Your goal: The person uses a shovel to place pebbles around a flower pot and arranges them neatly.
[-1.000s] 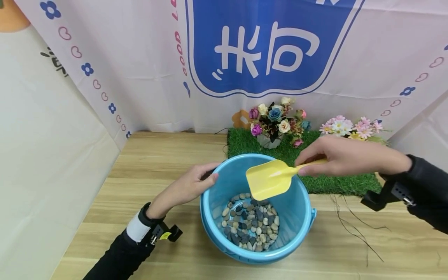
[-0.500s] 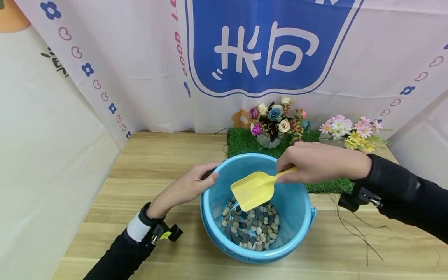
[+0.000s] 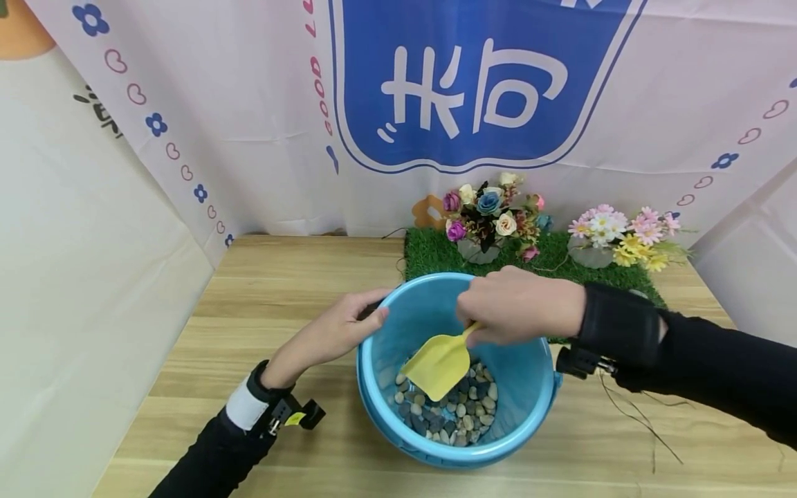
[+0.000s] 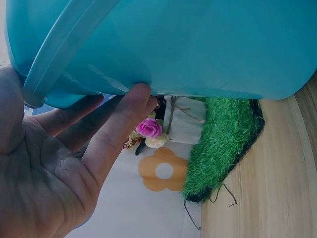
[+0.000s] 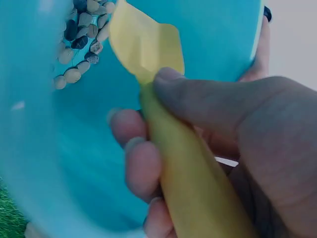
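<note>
A light-blue bucket (image 3: 526, 387) stands on the wooden table with several grey, black and cream pebbles (image 3: 467, 415) on its bottom. My left hand (image 3: 330, 332) holds the bucket's left rim, thumb on top; in the left wrist view its fingers (image 4: 119, 129) lie against the outer wall. Over the bucket's mouth, my right hand (image 3: 519, 304) grips a yellow toy shovel (image 3: 438, 366) by its handle. The blade slants down to the left above the pebbles and hides some of them. Whether its tip touches them I cannot tell. The right wrist view shows thumb and fingers around the handle (image 5: 185, 168).
Behind the bucket lies an artificial grass mat (image 3: 429, 252). On it stand a pot of mixed roses (image 3: 488, 214) and a pot of pink, white and yellow flowers (image 3: 623, 235). Thin dark strands (image 3: 641, 422) lie on the table (image 3: 292, 277) at right. A printed cloth (image 3: 268, 138) hangs behind.
My right hand has moved left and down with the shovel, lowering the blade from near the rim into the bucket. The left hand and the bucket stay in place.
</note>
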The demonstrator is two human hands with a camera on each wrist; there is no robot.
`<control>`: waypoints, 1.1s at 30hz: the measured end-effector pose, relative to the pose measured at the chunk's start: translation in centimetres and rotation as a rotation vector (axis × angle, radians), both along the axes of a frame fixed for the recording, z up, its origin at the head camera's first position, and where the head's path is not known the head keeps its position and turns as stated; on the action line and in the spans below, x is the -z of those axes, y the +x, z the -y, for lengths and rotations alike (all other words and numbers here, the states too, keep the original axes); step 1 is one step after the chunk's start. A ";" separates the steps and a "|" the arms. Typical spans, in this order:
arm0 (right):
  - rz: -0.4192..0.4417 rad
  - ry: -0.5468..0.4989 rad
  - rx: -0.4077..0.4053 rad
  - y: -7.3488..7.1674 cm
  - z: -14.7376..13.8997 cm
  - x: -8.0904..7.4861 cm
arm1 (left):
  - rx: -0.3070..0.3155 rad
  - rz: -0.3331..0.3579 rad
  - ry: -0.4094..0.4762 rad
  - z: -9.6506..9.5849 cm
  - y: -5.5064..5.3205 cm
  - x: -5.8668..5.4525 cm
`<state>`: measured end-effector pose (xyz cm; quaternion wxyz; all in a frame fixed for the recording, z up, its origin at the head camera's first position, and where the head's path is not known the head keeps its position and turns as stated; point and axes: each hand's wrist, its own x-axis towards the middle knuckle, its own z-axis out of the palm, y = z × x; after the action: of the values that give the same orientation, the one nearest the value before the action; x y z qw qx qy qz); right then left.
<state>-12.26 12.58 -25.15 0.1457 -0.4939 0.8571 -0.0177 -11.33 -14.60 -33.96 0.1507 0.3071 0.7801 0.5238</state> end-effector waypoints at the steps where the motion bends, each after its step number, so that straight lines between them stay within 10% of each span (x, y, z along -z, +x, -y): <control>1: -0.014 0.015 -0.010 0.1 0.3 0.1 | -0.001 -0.001 0.002 0.0 0.0 0.0; 23: -0.076 0.314 -0.070 0.4 4.5 1.7 | 0.003 0.003 0.001 0.1 0.0 0.0; 33: 0.063 0.355 -0.091 -0.2 4.9 2.4 | 0.013 0.017 0.003 -0.7 1.4 -3.1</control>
<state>-12.43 7.65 -27.52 0.2578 -0.4979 0.8185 0.1251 -9.98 -13.94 -30.82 0.1604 0.3078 0.7761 0.5265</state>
